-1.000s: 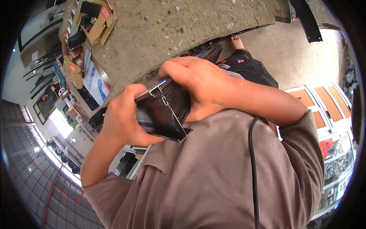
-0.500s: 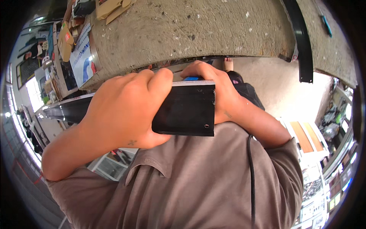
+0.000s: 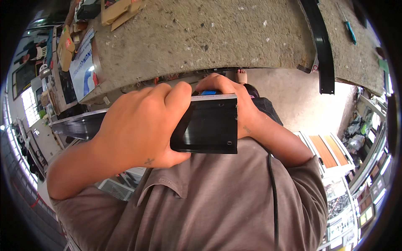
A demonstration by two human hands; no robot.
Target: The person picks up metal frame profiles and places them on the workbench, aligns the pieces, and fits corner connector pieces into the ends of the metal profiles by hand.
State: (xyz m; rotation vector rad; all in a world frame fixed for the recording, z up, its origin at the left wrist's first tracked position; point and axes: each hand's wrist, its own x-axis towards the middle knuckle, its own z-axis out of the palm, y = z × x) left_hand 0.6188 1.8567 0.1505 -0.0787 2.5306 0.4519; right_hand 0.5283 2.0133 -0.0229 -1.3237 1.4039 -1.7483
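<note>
My left hand (image 3: 138, 119) is wrapped round a long black metal profile (image 3: 209, 125), thumb below and fingers over its upper edge. Small holes show near the profile's cut end, and a pale strip runs along its top edge. From behind the hand, the rest of the profile stretches away to the left. My right hand (image 3: 234, 98) is curled behind the cut end. Beneath its fingers shows a small blue piece (image 3: 209, 92), mostly hidden by the hand and the profile, so its kind cannot be told.
Beyond my hands lies a worn, speckled workbench (image 3: 201, 37). Another black profile (image 3: 323, 50) crosses its right side, near a blue-handled tool (image 3: 350, 32). Cardboard pieces (image 3: 119, 11) and a printed sheet (image 3: 83, 69) are at the left. A bare foot (image 3: 241, 76) shows below the bench edge.
The bench has shifted slightly left in view. The profile and both hands sit a little lower in the picture, and the profile's face is turned slightly. Both hands keep their places on it.
</note>
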